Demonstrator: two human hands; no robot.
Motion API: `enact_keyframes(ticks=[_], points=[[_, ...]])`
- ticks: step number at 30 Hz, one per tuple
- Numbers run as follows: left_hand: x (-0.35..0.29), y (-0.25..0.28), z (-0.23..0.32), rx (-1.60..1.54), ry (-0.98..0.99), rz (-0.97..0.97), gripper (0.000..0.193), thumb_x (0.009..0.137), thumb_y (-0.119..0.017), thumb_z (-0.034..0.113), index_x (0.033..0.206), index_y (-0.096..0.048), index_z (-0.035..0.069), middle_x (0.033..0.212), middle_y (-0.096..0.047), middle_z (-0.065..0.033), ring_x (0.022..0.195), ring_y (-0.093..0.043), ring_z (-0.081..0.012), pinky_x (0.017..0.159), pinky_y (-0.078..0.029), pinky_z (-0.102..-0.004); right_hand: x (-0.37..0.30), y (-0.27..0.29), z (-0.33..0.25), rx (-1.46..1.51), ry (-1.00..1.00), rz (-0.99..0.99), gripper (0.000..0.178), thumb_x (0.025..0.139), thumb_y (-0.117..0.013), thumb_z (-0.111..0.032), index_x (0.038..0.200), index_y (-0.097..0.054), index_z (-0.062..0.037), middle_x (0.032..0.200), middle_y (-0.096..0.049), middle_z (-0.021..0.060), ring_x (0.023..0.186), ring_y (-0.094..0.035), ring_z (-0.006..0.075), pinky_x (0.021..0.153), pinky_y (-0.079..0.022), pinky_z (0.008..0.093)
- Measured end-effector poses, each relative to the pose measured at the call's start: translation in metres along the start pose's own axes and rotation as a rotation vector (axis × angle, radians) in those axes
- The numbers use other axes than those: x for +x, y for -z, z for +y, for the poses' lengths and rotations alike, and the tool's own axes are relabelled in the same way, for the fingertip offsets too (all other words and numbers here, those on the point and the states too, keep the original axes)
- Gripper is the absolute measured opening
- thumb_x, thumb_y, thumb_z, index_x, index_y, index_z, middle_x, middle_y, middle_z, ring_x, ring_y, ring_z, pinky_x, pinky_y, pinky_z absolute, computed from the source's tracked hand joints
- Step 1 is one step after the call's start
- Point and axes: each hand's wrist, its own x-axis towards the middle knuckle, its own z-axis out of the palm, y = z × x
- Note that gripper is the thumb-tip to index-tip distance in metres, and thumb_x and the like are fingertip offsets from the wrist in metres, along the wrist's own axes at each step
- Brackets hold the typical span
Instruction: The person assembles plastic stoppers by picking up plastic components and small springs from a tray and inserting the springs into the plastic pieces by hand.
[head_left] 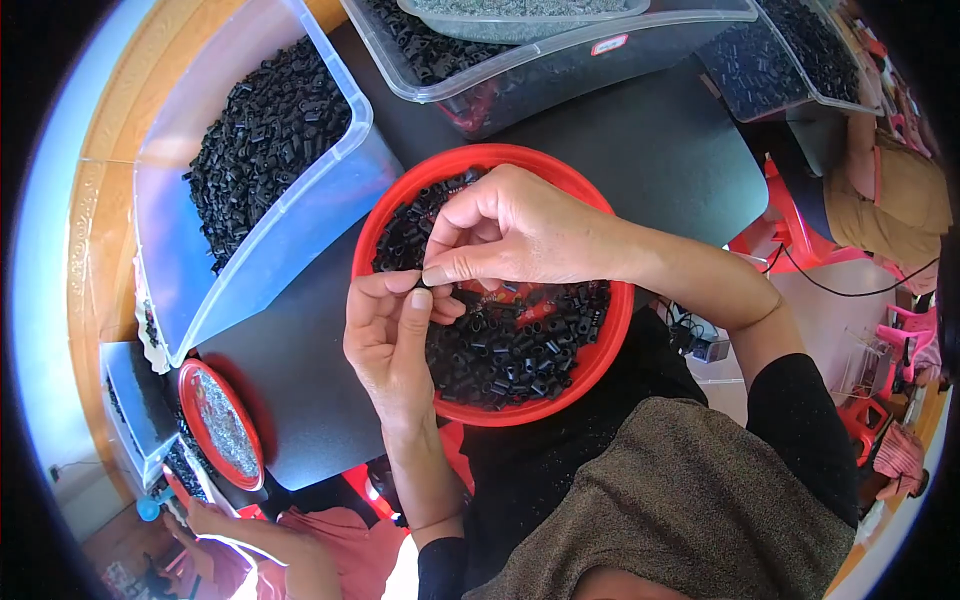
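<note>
A round red basin [622, 330] holds many small black tube-like plastic pieces [500, 355]. Above its left part my two hands meet, fingertips against fingertips. Thumb and fingers of my left hand [392, 335] pinch a small black piece [421, 284], of which only a bit shows. From the right, my right hand [515, 230] reaches over the basin, its thumb and index finger closed at that same piece. The fingers cover most of it, so its exact shape is hidden.
Beyond the basin, a clear bin [270, 235] heaped with black pieces stands left on the dark table [300, 400]. Another clear bin [590, 70] carries a tray of glassy bits [530, 8]. A red dish [252, 440] of clear bits lies left. Other people sit at both sides.
</note>
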Motion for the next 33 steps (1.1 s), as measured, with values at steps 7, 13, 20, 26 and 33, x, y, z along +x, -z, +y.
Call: enact_keyframes(ticks=[7,13,20,26,33], points=[[0.001,0.001,-0.001,-0.048,0.013,-0.04,0.01,0.09,-0.053,-0.002,0.1,-0.053,-0.001,0.082,-0.062,-0.0103,0.069,-0.061,-0.0152,0.066,-0.049,-0.0249,-0.001,-0.008,0.009,-0.098,0.177,0.074,0.016,0.086,-0.066,-0.013,0.08,-0.061,0.001,0.063,-0.056,-0.0014,0.053,-0.052,0.0034,0.046,-0.039,0.0191],[-0.001,0.0,0.0,0.012,0.002,-0.023,0.011,0.09,-0.053,-0.003,0.1,-0.053,-0.001,0.082,-0.062,-0.0101,0.07,-0.062,-0.0151,0.066,-0.05,-0.0251,-0.006,0.0,-0.005,-0.108,0.083,-0.005,0.014,0.085,-0.065,-0.01,0.085,-0.064,0.004,0.068,-0.063,0.0061,0.056,-0.059,0.0076,0.049,-0.046,0.0208],[0.0,-0.003,0.001,0.024,0.009,-0.025,0.011,0.089,-0.053,-0.005,0.1,-0.053,-0.001,0.081,-0.062,-0.0107,0.069,-0.062,-0.0157,0.066,-0.05,-0.0258,-0.006,0.003,-0.002,-0.036,0.041,-0.034,0.012,0.083,-0.064,-0.006,0.086,-0.065,0.0051,0.07,-0.065,0.0081,0.059,-0.064,0.0106,0.052,-0.049,0.0217],[-0.001,0.003,-0.003,0.061,-0.015,-0.059,0.01,0.088,-0.054,-0.007,0.096,-0.054,-0.002,0.082,-0.062,-0.0119,0.067,-0.062,-0.0159,0.064,-0.05,-0.0255,-0.004,0.004,-0.001,-0.011,-0.03,-0.036,0.012,0.081,-0.065,-0.008,0.084,-0.067,0.0038,0.068,-0.065,0.0066,0.057,-0.063,0.0095,0.051,-0.049,0.0212],[-0.005,-0.002,-0.005,0.253,-0.045,0.003,0.01,0.086,-0.054,-0.01,0.093,-0.055,-0.002,0.084,-0.062,-0.011,0.066,-0.06,-0.0128,0.061,-0.049,-0.0238,0.0,0.004,0.002,-0.061,-0.049,-0.037,0.01,0.08,-0.066,-0.007,0.079,-0.066,0.0037,0.064,-0.064,0.0067,0.055,-0.063,0.0096,0.049,-0.048,0.0219]])
